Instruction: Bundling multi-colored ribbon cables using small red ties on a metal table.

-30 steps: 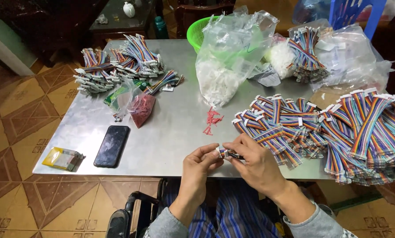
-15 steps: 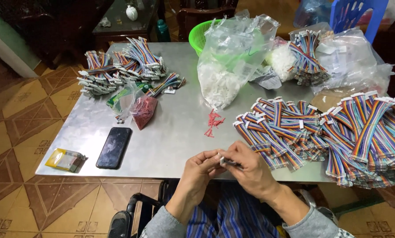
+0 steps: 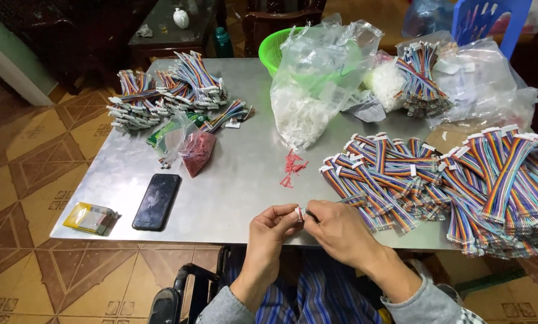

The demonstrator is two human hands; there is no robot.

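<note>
Both hands meet at the near edge of the metal table [image 3: 239, 180]. My left hand [image 3: 272, 231] pinches a small white connector [image 3: 299, 214] between thumb and fingers. From the other side my right hand [image 3: 336, 231] grips the same connector; the cable attached to it is hidden under the fingers. A big heap of rainbow ribbon cables [image 3: 437, 180] lies just to the right of my right hand. Several small red pins [image 3: 292, 165] lie loose on the table beyond my hands.
A black phone [image 3: 156, 201] and a yellow packet [image 3: 91, 218] lie at the near left. A bag of red parts [image 3: 196, 152] and finished cable bundles [image 3: 161, 96] sit far left. Clear bags of white connectors [image 3: 311, 90], a green basket [image 3: 275, 51] and more cables [image 3: 422, 78] crowd the back.
Both hands have stayed together on the small connector at the table edge, shifting only slightly. The view has moved a little; nothing else on the table has moved.
</note>
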